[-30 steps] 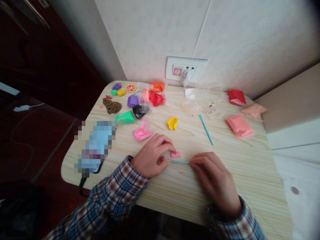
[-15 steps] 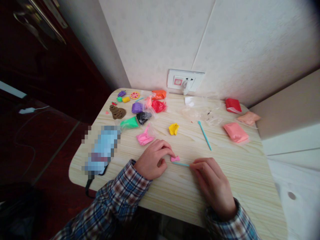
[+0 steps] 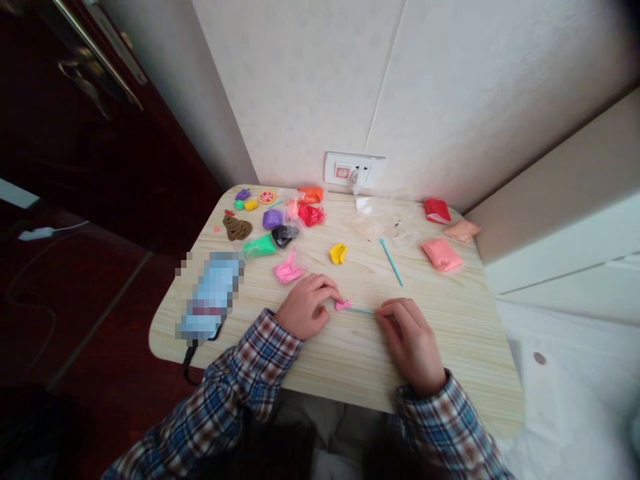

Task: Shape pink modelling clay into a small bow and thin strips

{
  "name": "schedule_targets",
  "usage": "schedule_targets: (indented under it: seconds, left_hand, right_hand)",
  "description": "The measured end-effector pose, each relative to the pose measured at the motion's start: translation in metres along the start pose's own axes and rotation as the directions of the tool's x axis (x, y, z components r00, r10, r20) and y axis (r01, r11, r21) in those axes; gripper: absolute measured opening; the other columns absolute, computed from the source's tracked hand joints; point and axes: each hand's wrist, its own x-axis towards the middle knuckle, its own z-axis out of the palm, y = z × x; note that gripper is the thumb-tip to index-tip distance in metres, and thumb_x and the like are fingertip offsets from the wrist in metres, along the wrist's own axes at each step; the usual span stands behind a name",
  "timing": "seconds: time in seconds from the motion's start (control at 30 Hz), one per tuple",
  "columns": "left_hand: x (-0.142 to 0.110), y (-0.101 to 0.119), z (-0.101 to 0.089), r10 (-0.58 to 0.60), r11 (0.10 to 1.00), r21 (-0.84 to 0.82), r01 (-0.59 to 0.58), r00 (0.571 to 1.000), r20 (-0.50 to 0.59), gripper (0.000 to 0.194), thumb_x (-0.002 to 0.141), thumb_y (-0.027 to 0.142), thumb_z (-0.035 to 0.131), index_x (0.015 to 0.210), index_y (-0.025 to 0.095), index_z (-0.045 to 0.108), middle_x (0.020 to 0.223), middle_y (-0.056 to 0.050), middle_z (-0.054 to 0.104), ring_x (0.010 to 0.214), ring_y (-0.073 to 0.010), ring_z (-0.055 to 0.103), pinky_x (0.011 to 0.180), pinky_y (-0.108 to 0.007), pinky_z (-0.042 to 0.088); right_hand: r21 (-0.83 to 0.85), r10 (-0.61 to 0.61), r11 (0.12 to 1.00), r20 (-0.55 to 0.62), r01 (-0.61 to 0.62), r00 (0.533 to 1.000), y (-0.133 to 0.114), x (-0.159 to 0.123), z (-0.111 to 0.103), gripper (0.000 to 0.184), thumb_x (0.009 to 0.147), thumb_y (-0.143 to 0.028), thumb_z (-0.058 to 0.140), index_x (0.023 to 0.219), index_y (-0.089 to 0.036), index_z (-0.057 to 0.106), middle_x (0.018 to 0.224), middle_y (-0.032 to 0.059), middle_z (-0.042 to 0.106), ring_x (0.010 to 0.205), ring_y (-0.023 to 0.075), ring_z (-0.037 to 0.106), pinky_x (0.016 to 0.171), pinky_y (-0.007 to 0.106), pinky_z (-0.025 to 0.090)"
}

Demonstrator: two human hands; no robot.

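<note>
A small pink clay piece (image 3: 343,305), narrow at its middle, lies on the wooden table (image 3: 345,357). My left hand (image 3: 305,310) rests beside it with the index fingertip at its left end. The thumb stands apart from that finger. My right hand (image 3: 407,343) is closed in a pinch on a thin light-blue modelling tool (image 3: 361,311), held nearly flat over the table. The tool's tip meets the right side of the pink piece. The fingers hide its other end.
Bagged clay, including a pink bag (image 3: 290,268) and a green bag (image 3: 260,246), lies at the back left. Farther back are a yellow clay lump (image 3: 339,253), another blue tool (image 3: 391,263) and a salmon bag (image 3: 442,255). A phone (image 3: 213,297) lies left of my arm.
The tool's tip has moved from just below the pink piece to its right side. Both hands stay in nearly the same pose, while the whole view has shifted.
</note>
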Motion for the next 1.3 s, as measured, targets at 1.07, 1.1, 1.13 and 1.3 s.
schedule_targets:
  seconds: [1.07,1.1,1.13,1.3]
  left_hand:
    - [-0.010,0.001,0.004,-0.024,0.999,-0.047,0.020,0.996,-0.082,0.031,0.070,0.002,0.047,0.091,0.016,0.066,0.095,-0.006,0.063,0.095,-0.0191,0.057,0.088,-0.037,0.047]
    - [-0.010,0.001,0.004,-0.023,0.999,-0.043,0.019,0.997,-0.080,0.031,0.070,0.002,0.048,0.091,0.016,0.066,0.095,-0.006,0.063,0.095,-0.0192,0.057,0.088,-0.037,0.047]
    - [-0.010,0.001,0.004,-0.023,0.999,-0.040,0.020,0.997,-0.077,0.030,0.070,0.002,0.048,0.090,0.016,0.065,0.095,-0.006,0.063,0.095,-0.0192,0.057,0.088,-0.036,0.047]
    - [-0.009,0.002,0.004,-0.025,0.999,-0.032,0.023,0.997,-0.072,0.021,0.074,0.007,0.053,0.090,0.017,0.063,0.094,-0.006,0.063,0.095,-0.0193,0.057,0.087,-0.036,0.045]
  right_hand:
    - [-0.002,0.007,1.000,0.026,-0.007,1.000,-0.004,-0.004,0.000,0.010,0.089,-0.017,0.048,0.084,-0.022,0.055,0.086,0.0045,0.058,0.083,0.0172,0.055,0.072,0.032,0.047]
    - [-0.004,0.010,1.000,0.027,-0.010,1.000,-0.004,-0.005,0.000,0.010,0.089,-0.017,0.048,0.084,-0.022,0.055,0.086,0.0047,0.058,0.083,0.0173,0.055,0.072,0.033,0.047]
    - [-0.005,0.012,1.000,0.029,-0.012,1.000,-0.004,-0.005,0.000,0.010,0.089,-0.017,0.048,0.084,-0.022,0.055,0.086,0.0049,0.059,0.083,0.0175,0.055,0.072,0.033,0.047]
    - [-0.010,0.017,1.000,0.021,-0.017,1.000,-0.002,-0.007,-0.001,0.009,0.089,-0.016,0.048,0.085,-0.022,0.055,0.086,0.0050,0.058,0.083,0.0174,0.055,0.072,0.032,0.047]
